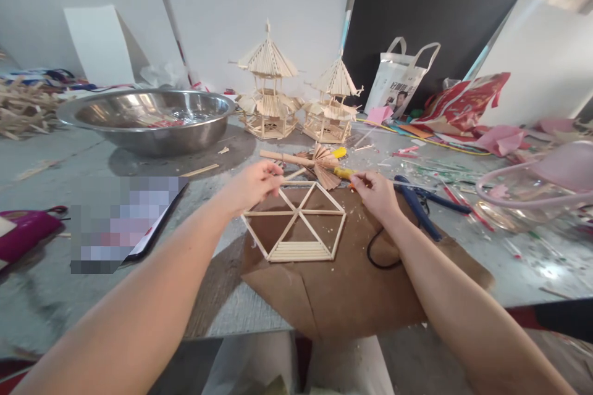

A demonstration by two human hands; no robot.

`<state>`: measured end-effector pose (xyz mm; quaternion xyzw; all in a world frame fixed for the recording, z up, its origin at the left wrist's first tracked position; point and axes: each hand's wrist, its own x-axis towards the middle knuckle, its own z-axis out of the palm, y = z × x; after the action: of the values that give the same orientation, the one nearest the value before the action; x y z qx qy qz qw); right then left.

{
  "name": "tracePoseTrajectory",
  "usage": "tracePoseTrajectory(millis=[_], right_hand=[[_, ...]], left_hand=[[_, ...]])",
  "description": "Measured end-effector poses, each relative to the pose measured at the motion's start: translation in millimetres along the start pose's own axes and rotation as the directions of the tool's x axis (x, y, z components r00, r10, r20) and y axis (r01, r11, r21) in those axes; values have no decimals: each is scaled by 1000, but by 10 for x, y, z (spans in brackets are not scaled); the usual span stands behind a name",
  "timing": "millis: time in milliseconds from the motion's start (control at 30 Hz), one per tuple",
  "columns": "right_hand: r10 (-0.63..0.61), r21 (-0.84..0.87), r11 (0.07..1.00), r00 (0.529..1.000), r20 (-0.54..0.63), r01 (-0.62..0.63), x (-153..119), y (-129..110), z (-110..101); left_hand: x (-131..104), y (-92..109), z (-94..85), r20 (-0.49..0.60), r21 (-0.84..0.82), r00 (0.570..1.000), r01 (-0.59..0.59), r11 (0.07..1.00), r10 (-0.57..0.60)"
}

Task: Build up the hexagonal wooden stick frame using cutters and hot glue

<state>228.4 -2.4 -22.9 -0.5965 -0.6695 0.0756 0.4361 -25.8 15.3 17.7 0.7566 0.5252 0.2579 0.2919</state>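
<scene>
A flat hexagon frame of thin wooden sticks (pixel 296 212) lies on a brown paper sheet (pixel 352 296), with spokes meeting in its middle. Its front section is filled by several sticks laid side by side. Over the frame's far left corner, my left hand (pixel 256 187) pinches a thin wooden stick (pixel 294 175). My right hand (pixel 377 194) is to the right of the frame, fingertips closed together beside a small yellow piece (pixel 343 173); what they hold is unclear. Just behind the frame lie a folded brown paper fan (pixel 325 166) and a wooden rod (pixel 285 157).
Two stick-built pavilions (pixel 267 89) stand behind, next to a steel basin (pixel 152 123). Blue-handled pliers (pixel 419 207) lie by my right wrist. A phone (pixel 134 222) is at left, near a purple tool (pixel 28 231). A clear plastic container (pixel 537 179) and scraps cover the right.
</scene>
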Motion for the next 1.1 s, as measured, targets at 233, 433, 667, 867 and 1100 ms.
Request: tracePoseTrajectory(millis=[233,433,667,867,1100], right_hand=[[-154,324,945,921,357,33,-159,-219,122],[-107,374,918,827,551,-130,-133,-172,95],[-51,378,898,797,601,-227,-120,-151,86],[-46,339,913,768,639,-228,-152,-198,70],[-87,241,949,565,820,-204,-149,-211,10]], left_hand=[[-94,149,312,359,-194,923,-71,978,138],[-83,134,327,474,-97,874,-70,993,108],[-72,99,295,494,-5,865,-98,995,88],[-66,73,312,516,-24,851,-106,994,103],[-66,59,316,600,45,795,-138,989,84]])
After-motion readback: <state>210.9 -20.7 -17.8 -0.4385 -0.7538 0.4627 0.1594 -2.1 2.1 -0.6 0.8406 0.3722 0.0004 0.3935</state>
